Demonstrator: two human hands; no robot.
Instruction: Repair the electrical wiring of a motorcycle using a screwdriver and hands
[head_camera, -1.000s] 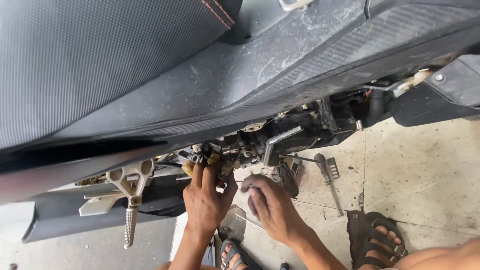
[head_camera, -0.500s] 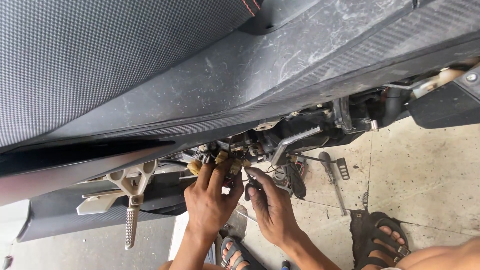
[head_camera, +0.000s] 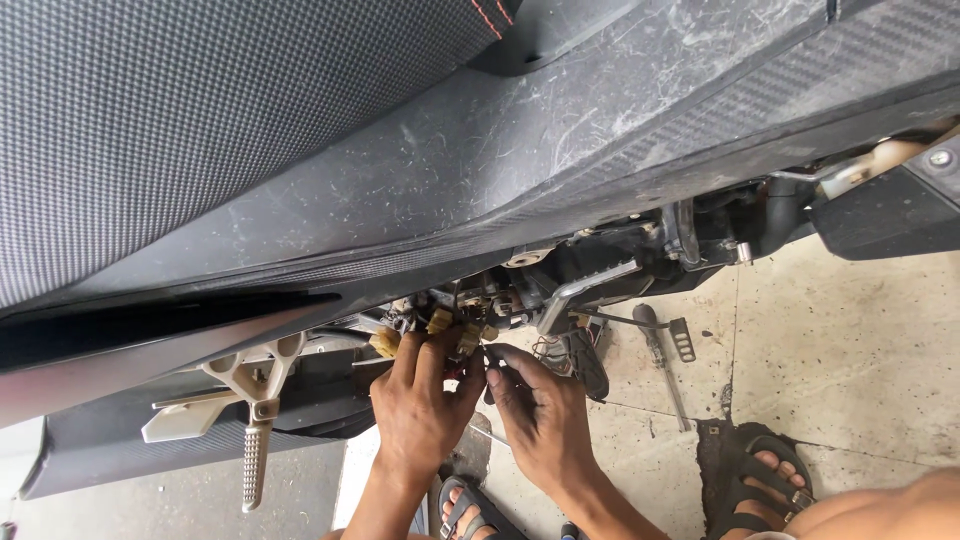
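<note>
I look down along the side of a motorcycle with a grey textured seat (head_camera: 180, 120) and a scratched dark side panel (head_camera: 600, 130). My left hand (head_camera: 425, 405) reaches up under the panel, fingers pinched on small yellowish wire connectors (head_camera: 440, 322) among the wiring. My right hand (head_camera: 540, 405) is beside it, fingertips closed on a thin dark tool or wire near the same connectors; which one I cannot tell. Both hands touch each other at the fingertips.
A silver passenger footpeg bracket (head_camera: 255, 400) hangs at the lower left. A screwdriver (head_camera: 660, 365) lies on the tiled concrete floor (head_camera: 850, 340) at right. My sandalled feet (head_camera: 765, 480) are at the bottom. The kick lever (head_camera: 580, 290) sits just right of my hands.
The view has shifted so the bike parts sit further right. My right hand has risen from a lower spot to meet my left hand at the connectors.
</note>
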